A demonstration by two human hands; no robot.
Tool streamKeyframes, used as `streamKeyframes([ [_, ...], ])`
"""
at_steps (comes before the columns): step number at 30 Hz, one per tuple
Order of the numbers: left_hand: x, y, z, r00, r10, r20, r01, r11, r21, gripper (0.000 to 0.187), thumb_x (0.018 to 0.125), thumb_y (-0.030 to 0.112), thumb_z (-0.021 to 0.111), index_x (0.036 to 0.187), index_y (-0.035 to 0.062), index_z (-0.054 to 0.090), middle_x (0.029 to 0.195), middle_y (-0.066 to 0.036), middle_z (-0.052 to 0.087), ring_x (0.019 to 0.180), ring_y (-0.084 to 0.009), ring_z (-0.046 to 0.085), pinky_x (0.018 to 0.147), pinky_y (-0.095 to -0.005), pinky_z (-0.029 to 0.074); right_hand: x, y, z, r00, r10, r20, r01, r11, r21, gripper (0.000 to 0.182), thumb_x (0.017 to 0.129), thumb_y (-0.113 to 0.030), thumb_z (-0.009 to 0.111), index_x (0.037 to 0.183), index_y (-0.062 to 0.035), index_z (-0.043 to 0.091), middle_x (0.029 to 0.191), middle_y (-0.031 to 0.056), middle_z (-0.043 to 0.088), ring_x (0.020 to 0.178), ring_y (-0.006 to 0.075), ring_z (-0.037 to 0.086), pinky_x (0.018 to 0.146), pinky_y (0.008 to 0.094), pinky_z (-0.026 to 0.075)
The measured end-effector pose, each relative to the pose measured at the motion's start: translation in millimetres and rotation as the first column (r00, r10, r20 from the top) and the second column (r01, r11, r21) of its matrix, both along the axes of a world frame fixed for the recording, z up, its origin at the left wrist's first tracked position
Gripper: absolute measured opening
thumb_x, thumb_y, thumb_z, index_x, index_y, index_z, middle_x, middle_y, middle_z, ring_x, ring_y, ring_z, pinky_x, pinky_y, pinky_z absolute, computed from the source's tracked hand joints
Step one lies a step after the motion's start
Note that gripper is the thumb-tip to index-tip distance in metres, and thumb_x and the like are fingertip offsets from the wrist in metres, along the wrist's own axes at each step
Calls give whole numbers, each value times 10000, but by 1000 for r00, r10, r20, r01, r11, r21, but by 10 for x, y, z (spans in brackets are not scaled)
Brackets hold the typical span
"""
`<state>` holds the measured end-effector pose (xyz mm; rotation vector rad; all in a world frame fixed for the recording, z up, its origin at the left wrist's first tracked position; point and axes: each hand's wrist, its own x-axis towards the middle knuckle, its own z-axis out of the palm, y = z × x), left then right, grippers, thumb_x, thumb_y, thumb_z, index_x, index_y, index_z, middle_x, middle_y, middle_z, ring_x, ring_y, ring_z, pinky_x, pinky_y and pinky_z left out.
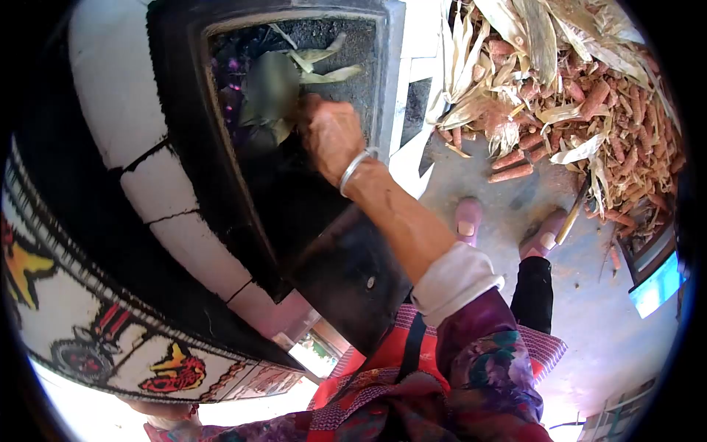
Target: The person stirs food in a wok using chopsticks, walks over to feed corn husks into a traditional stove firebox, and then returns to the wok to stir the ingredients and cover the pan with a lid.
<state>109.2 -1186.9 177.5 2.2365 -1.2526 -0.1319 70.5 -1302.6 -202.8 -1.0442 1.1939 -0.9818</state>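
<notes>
- The right hand (330,132) reaches into the dark square opening of a stove (110,191), its back toward the camera and a silver bangle (355,166) on the wrist.
- Its fingers curl forward around a bundle of corn husks (271,92); the fingertips are hidden behind the hand, so the grip reads as closed on the bundle.
- The bundle looks grey-green and blurred, soft in outline, sitting just inside the mouth of the opening, at its upper middle.
- Loose pale, papery yellow husk strips (324,62) lie just beyond it on the sooty floor of the firebox, curled and dry.
- The stove's face is white tile edged in black, with red and yellow painted figures along the lower band.
- A black metal door (353,276) hangs open below the forearm.
- To the right, on the concrete floor, lies a heap of reddish corn cobs (574,96) mixed with husks.
- The left hand (166,412) shows only partly at the bottom edge; I cannot tell how its fingers stand.
</notes>
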Motion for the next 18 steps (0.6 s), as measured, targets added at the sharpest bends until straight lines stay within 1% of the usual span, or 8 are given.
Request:
streamKeyframes([
  [3,-44,60,12,999,-16,50,13,999,51,460,941,299,219,1292,7,276,1251,-162,402,1063,-258,487,888,-368,440,223,-54,-96,997,-18,72,21,999,-32,138,701,-35,561,832,-3,532,668,244,549,659,413,551,583,439,456],
  [5,-76,54,16,998,-28,65,23,997,74,461,941,300,220,1294,8,275,1252,-162,401,1066,-259,486,890,-370,439,195,-50,-109,997,-27,65,29,999,-25,128,702,-38,563,821,6,542,692,247,556,663,412,551,600,431,462],
  [7,-99,61,24,997,-33,67,27,995,95,461,940,301,220,1295,10,274,1254,-162,399,1068,-259,484,892,-372,437,-12,-22,37,988,-24,151,28,999,-27,35,674,16,554,709,17,561,705,258,570,714,423,571,623,441,485],
  [11,-131,76,29,998,-39,54,32,992,123,463,940,303,220,1297,13,271,1258,-161,396,1073,-261,481,895,-375,435,63,-22,188,962,-54,267,65,997,-31,84,689,-12,570,763,27,566,676,242,551,629,393,562,572,417,462],
  [13,-128,81,40,998,-46,37,41,991,129,463,939,304,221,1298,15,270,1259,-161,394,1076,-261,479,897,-377,433,480,-170,177,990,113,88,-105,990,-91,76,702,-9,546,747,30,593,652,227,562,634,369,582,580,420,466],
  [15,-135,123,45,999,-45,19,42,989,140,464,939,305,221,1299,17,269,1261,-161,393,1078,-262,478,899,-379,432,848,-423,217,962,257,-96,-273,924,-266,120,722,-16,510,741,20,623,721,220,595,721,352,602,642,411,476],
  [16,-140,126,43,999,-42,2,41,989,140,464,939,305,221,1300,18,268,1262,-161,392,1080,-263,477,900,-380,431,845,-478,204,932,354,81,-341,929,-143,169,742,-21,472,778,8,635,828,214,612,828,343,597,721,395,472],
  [18,-149,135,29,999,-51,-2,50,987,151,465,938,306,221,1301,19,267,1263,-160,390,1082,-263,475,902,-382,430,799,-484,232,950,311,16,-307,944,-118,166,738,-18,475,782,10,633,844,217,610,855,345,589,742,386,466],
])
